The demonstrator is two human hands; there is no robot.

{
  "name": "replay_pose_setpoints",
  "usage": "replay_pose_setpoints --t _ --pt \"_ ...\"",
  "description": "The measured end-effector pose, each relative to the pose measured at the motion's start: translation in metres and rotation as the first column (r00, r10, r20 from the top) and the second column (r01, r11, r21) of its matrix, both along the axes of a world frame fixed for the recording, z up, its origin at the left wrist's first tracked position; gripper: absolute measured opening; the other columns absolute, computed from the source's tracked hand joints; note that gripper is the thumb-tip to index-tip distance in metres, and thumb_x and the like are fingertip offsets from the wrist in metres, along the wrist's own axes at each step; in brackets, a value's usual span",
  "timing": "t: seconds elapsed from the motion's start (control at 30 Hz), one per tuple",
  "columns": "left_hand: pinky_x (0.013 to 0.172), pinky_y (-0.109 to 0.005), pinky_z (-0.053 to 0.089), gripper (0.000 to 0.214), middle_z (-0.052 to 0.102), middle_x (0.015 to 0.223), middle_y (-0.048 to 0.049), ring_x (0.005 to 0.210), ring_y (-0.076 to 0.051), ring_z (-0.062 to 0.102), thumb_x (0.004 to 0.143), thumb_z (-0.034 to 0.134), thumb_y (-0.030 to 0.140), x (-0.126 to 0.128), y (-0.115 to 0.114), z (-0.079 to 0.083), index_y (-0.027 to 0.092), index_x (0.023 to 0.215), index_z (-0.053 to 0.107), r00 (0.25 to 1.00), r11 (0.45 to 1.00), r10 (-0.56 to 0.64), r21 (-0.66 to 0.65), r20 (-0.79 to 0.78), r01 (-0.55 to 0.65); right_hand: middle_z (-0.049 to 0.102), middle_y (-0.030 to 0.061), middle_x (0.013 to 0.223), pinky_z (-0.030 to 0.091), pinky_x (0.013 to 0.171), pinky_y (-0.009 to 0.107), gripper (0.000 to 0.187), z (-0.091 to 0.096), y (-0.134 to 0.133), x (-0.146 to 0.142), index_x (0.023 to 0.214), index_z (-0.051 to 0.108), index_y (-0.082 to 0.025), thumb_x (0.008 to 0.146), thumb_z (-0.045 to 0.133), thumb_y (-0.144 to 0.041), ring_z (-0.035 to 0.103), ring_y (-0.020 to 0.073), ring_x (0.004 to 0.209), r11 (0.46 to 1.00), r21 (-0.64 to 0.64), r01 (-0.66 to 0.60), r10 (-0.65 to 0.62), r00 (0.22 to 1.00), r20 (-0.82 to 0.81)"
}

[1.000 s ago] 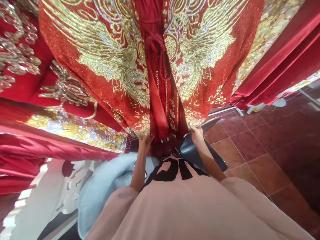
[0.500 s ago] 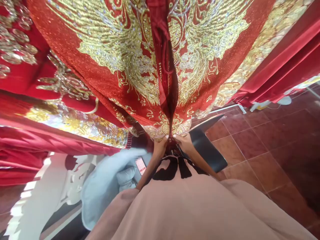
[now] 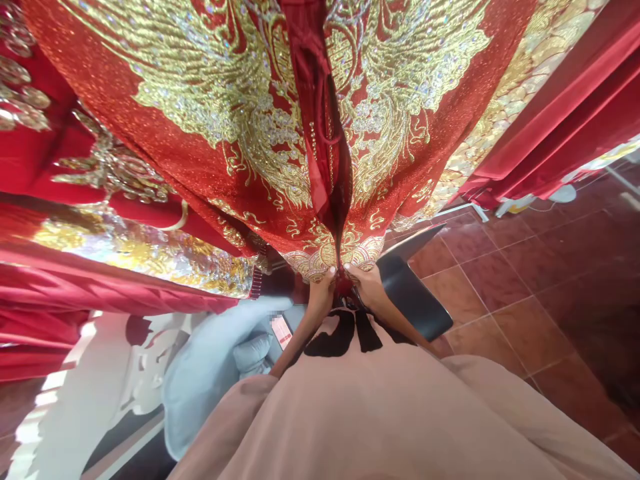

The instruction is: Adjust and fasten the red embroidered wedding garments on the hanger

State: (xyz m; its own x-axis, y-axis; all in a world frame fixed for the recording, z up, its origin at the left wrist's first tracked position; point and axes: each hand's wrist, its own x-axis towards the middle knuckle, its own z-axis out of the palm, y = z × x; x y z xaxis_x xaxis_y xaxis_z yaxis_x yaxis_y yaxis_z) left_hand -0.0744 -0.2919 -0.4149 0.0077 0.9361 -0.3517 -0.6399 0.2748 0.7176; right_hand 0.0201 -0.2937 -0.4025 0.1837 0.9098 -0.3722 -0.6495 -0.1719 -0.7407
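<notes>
With left hand and right hand side by side, fingers closed on cloth and thumbs on top, grips the two front edges of a red, gold-embroidered garment at its patterned hem. Holds it before the body, edges close together at the hem, parted higher up. Near the left forearm, a phone beside a pale-blue cushion; to the right, floor tiles.

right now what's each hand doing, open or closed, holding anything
Left hand: closed, pinching the lower front edge of the red-and-gold garment.
Right hand: closed, pinching the garment's opposite front edge, close beside the left.
</notes>
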Motion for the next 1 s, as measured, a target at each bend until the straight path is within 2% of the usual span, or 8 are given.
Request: replay_pose_setpoints --t 0.13,0.47,0.6,0.77,0.83,1.0 --pt "0.087 -0.035 0.051 0.057 0.069 0.103 -0.0068 0.097 -0.023 0.065 0.058 0.082 0.038 0.000 0.001 -0.003 0.022 0.109 0.063 1.000 1.000 -0.003 -0.004 -0.011 0.003 0.065 -0.0033 0.068 0.049 0.061 0.025 0.027 0.003 0.001 0.001 0.073 0.063 -0.018 0.053 0.080 -0.022 0.058 0.0108 0.058 0.999 -0.037 -0.018 0.016 0.999 -0.041" --pt "0.091 -0.036 0.050 0.058 0.069 0.105 -0.0076 0.098 -0.023 0.065 0.058 0.082 0.034 0.002 0.008 -0.007 0.020 0.110 0.062 0.999 0.999 0.032 0.012 0.008 -0.032 0.066 -0.0030 0.068 0.053 0.058 0.026 0.028 -0.005 0.007 -0.003 0.072 0.062 -0.020 0.051 0.080 -0.021 0.060 0.0126 0.059 0.995 -0.089 -0.053 0.045 0.995 -0.092" --pt "0.090 -0.034 0.050 0.056 0.069 0.104 -0.0073 0.095 -0.021 0.066 0.058 0.082 0.033 0.002 0.009 -0.008 0.019 0.109 0.063 0.996 0.996 0.085 0.009 -0.037 -0.084 0.065 -0.0042 0.065 0.053 0.055 0.024 0.025 0.000 0.010 -0.004 0.067 0.062 -0.019 0.050 0.081 -0.018 0.058 0.0106 0.056 0.991 -0.118 -0.057 0.040 0.988 -0.147" --pt "0.092 -0.034 0.049 0.050 0.069 0.106 -0.0073 0.097 -0.021 0.065 0.062 0.081 0.033 0.004 0.007 -0.013 0.019 0.108 0.063 0.975 0.984 0.174 0.061 -0.137 -0.167 0.063 -0.0048 0.061 0.053 0.058 0.018 0.024 0.007 0.018 -0.005 0.062 0.061 -0.018 0.049 0.080 -0.011 0.057 0.0070 0.057 0.984 -0.158 -0.084 0.040 0.964 -0.263" --pt "0.094 -0.034 0.048 0.047 0.069 0.105 -0.0072 0.099 -0.021 0.065 0.064 0.080 0.033 0.006 0.006 -0.017 0.018 0.106 0.064 0.967 0.980 0.193 0.085 -0.165 -0.181 0.062 -0.0048 0.060 0.053 0.057 0.018 0.024 0.005 0.023 -0.007 0.061 0.060 -0.017 0.049 0.079 -0.010 0.056 0.0069 0.056 0.983 -0.173 -0.067 0.015 0.959 -0.284" --pt "0.097 -0.037 0.045 0.050 0.069 0.099 -0.0082 0.101 -0.022 0.064 0.065 0.078 0.037 0.008 0.009 -0.029 0.016 0.107 0.063 0.973 0.989 0.138 0.071 -0.186 -0.127 0.064 -0.0058 0.060 0.051 0.056 0.015 0.025 -0.007 0.025 -0.006 0.063 0.058 -0.018 0.050 0.078 -0.009 0.058 0.0065 0.057 0.978 -0.209 -0.020 -0.048 0.948 -0.314"
